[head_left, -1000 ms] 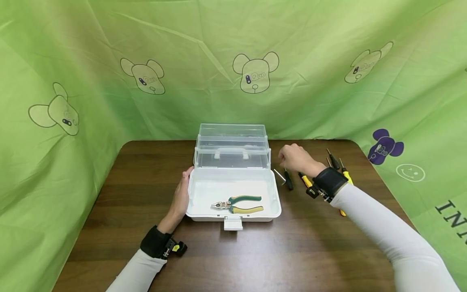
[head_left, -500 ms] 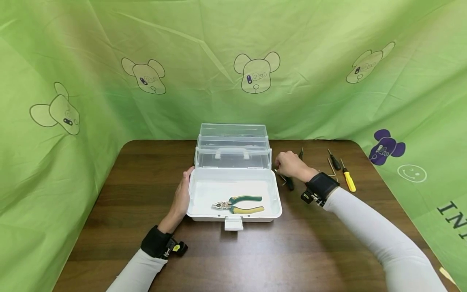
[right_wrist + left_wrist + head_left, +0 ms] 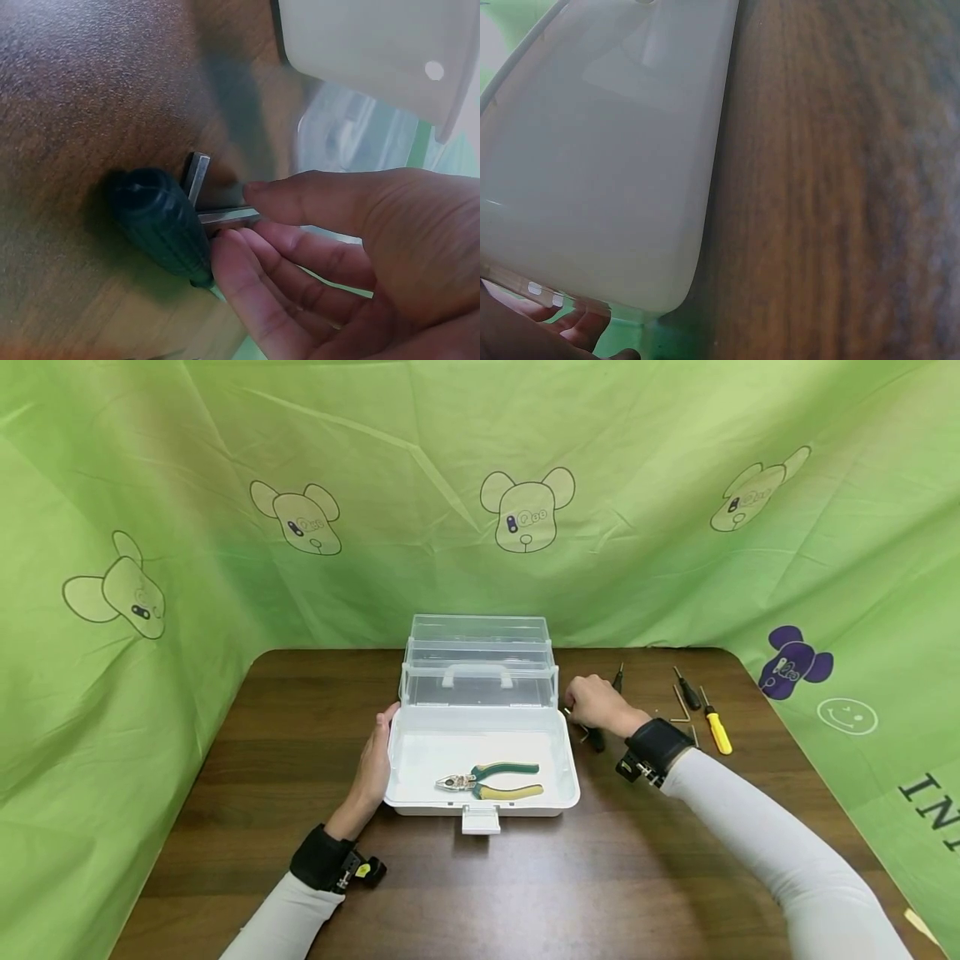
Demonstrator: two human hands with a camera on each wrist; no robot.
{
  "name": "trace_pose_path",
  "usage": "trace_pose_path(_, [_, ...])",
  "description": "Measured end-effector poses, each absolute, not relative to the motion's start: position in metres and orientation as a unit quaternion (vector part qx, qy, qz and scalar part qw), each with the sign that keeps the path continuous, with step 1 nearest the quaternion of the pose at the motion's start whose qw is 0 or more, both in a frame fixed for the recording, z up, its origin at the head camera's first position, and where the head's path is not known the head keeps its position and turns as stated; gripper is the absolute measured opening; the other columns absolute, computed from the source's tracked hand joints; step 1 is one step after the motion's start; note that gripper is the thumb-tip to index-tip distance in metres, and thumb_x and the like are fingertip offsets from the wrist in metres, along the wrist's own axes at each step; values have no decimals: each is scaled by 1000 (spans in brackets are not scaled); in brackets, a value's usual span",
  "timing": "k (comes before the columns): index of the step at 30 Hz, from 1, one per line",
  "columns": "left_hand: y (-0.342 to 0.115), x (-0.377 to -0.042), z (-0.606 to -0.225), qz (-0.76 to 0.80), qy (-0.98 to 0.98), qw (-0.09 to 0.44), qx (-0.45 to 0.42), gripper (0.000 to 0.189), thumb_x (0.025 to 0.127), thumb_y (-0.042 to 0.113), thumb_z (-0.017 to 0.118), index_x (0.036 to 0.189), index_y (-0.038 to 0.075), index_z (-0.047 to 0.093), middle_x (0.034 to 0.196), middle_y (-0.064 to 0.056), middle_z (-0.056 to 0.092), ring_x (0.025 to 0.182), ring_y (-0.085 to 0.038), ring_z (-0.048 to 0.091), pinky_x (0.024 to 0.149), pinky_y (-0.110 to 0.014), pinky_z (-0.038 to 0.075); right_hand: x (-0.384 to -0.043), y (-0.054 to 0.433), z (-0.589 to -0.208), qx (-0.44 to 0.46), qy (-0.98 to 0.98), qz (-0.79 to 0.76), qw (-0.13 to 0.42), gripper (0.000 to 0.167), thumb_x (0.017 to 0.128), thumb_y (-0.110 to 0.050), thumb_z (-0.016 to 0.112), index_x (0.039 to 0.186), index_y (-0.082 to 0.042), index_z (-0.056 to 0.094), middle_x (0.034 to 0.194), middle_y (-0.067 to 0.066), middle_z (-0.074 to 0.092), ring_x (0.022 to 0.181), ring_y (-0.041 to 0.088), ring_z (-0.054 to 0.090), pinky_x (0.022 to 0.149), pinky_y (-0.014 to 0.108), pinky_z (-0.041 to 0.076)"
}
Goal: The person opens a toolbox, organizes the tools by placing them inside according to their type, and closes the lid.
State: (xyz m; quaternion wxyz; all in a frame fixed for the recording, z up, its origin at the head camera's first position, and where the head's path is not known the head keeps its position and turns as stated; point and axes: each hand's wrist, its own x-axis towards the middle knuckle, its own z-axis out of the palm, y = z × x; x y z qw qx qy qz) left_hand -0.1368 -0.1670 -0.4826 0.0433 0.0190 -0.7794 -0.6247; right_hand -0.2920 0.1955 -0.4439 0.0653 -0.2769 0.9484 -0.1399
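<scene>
- Right wrist view: just right of the toolbox (image 3: 375, 56), the right hand (image 3: 597, 702) has thumb and fingers curled nearly together, with the long arm of a hex key (image 3: 225, 217) between them; how firmly they pinch it, I cannot tell.
- The key's short arm sticks out beyond the fingertips, just beside a dark ribbed screwdriver handle (image 3: 163, 225).
- Head view: the right hand mostly hides that key; combination pliers (image 3: 476, 778) lie inside the toolbox, out of both wrist views.
- Left wrist view: the toolbox's outer wall fills much of the frame; the left hand (image 3: 372, 768) rests along its left side, fingers extended, grasping nothing visible.
- Farther right of the toolbox lie a yellow-handled screwdriver (image 3: 718, 732) and a black-handled screwdriver (image 3: 686, 693).
- Clear trays (image 3: 480, 687) stand raised at the toolbox's back.
</scene>
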Motion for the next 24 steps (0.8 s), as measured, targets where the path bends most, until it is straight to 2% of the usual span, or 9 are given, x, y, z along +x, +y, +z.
trace_pose_path(4, [-167, -137, -482, -627, -778, 40, 19, 65, 118, 37, 9, 165, -2, 28, 172, -22, 26, 161, -35, 18, 131, -55, 12, -291, 196, -445, -278, 948, -140, 62, 35, 69, 8, 67, 57, -16, 45, 56, -9, 31, 58, 15, 34, 55, 31, 26])
trace_pose_path(13, [-166, -136, -480, -627, -778, 39, 20, 65, 118, 38, 9, 165, -1, 28, 172, -22, 27, 161, -35, 19, 130, -55, 13, -288, 193, -448, -276, 949, -144, 53, 28, 76, 9, 67, 58, -11, 58, 56, -7, 45, 57, 16, 43, 55, 30, 35])
trace_pose_path(24, [-167, -137, -481, -629, -776, 43, 18, 66, 118, 39, 8, 164, -4, 29, 171, -24, 27, 161, -38, 19, 130, -57, 13, -284, 190, -453, -286, 948, -134, 31, 37, 77, 7, 64, 54, -16, 46, 54, -9, 35, 55, 14, 37, 54, 32, 33])
